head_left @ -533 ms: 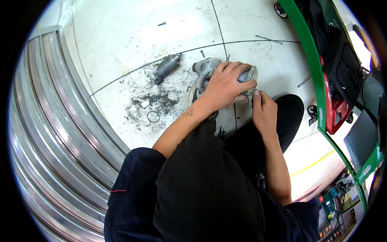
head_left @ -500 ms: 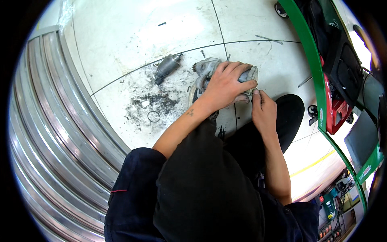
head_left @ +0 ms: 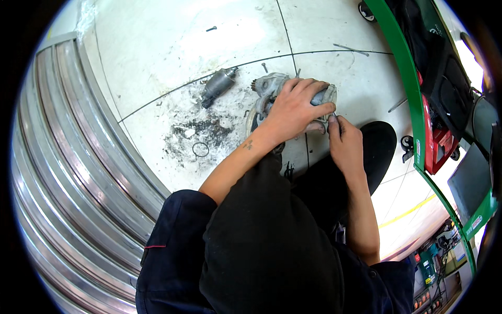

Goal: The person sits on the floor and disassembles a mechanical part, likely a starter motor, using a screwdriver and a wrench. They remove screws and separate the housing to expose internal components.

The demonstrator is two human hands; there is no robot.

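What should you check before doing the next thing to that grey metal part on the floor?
1. Left hand clamped over the grey metal part: ok.
2. Part resting on the floor, not lifted: ok.
3. Right hand at the part's right end: ok.
4. What the right fingertips pinch: cannot tell, too small.
5. Loose cylinder, black ring and screw lying apart from the hands: ok.
6. Floor clean around the part: not ok, dark grit beside it.
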